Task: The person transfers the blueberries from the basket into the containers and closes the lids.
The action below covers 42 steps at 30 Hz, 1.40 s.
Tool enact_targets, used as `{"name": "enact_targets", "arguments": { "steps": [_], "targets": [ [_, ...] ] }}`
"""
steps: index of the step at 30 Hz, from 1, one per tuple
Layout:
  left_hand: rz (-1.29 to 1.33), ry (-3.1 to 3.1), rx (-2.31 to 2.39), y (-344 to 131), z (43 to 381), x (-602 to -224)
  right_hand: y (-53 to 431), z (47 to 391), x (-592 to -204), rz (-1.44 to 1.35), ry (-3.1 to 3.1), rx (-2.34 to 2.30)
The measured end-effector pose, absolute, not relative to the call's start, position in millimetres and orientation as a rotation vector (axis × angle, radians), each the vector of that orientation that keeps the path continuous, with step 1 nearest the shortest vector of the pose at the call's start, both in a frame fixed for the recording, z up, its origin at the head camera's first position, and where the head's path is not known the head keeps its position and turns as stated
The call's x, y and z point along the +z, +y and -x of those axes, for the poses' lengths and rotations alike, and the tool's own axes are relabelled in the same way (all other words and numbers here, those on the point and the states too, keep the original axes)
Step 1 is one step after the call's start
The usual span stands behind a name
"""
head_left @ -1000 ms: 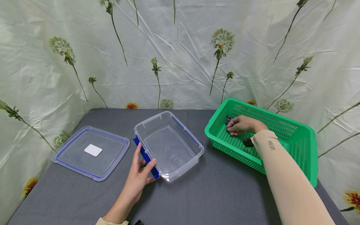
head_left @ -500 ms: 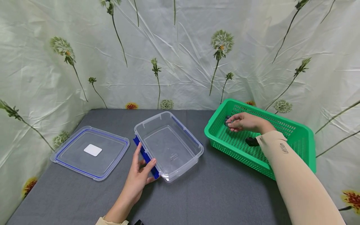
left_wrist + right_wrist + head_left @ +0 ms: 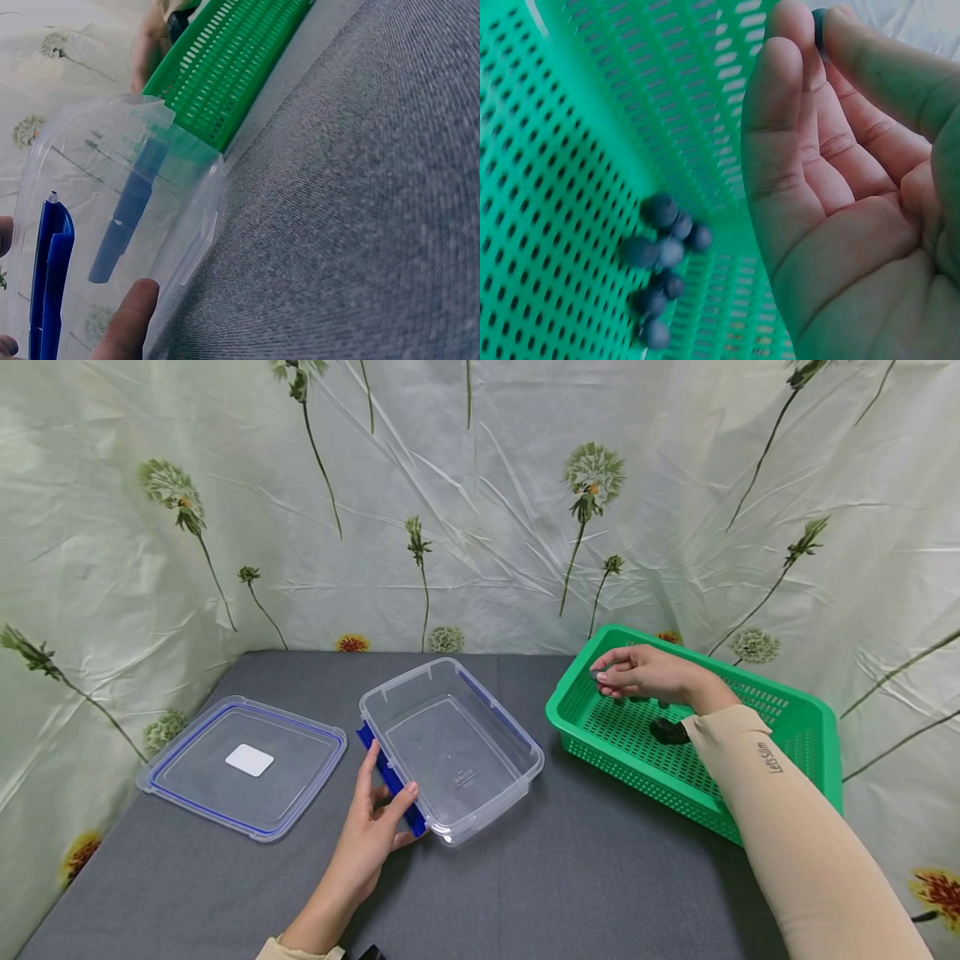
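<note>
In the head view my right hand (image 3: pixel 652 677) is raised over the left end of a green perforated basket (image 3: pixel 622 764). Between thumb and fingertips it pinches a dark blueberry (image 3: pixel 819 31), partly hidden by the fingers in the right wrist view. Several more blueberries (image 3: pixel 667 253) lie clustered in the basket below. My left hand (image 3: pixel 372 827) grips a clear plastic food container (image 3: pixel 487 814) along its left side, at the blue latch (image 3: pixel 52 274). The container is open-topped, with nothing visible inside.
A clear lid (image 3: pixel 300 785) with a blue seal and white label lies flat at the left on the grey cloth (image 3: pixel 555 893). The wrist camera's black body (image 3: pixel 667 732) shows under the right sleeve. A floral curtain (image 3: pixel 495 510) hangs behind.
My right hand has lifted slightly from the basket floor, and a blueberry now shows between its fingertips. The left hand and container hold still.
</note>
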<state>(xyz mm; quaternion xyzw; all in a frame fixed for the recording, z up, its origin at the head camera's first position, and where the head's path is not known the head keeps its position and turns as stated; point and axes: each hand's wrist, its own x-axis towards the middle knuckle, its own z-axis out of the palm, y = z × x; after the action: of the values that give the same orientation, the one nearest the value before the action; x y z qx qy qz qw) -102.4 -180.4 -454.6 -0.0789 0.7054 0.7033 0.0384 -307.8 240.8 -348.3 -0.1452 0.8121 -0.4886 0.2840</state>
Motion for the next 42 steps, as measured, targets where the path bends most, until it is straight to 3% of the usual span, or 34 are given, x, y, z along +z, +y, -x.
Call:
{"name": "enact_targets", "arguments": {
  "steps": [20, 42],
  "targets": [
    [0.249, 2.182, 2.146, -181.3, 101.8, -456.3, 179.4, 305.6, -325.4, 0.534, 2.069, -1.345],
    [0.248, 2.202, 2.127, -181.4, 102.9, -456.3, 116.4, 307.1, -333.2, 0.589, 2.013, -1.365]
  ]
}}
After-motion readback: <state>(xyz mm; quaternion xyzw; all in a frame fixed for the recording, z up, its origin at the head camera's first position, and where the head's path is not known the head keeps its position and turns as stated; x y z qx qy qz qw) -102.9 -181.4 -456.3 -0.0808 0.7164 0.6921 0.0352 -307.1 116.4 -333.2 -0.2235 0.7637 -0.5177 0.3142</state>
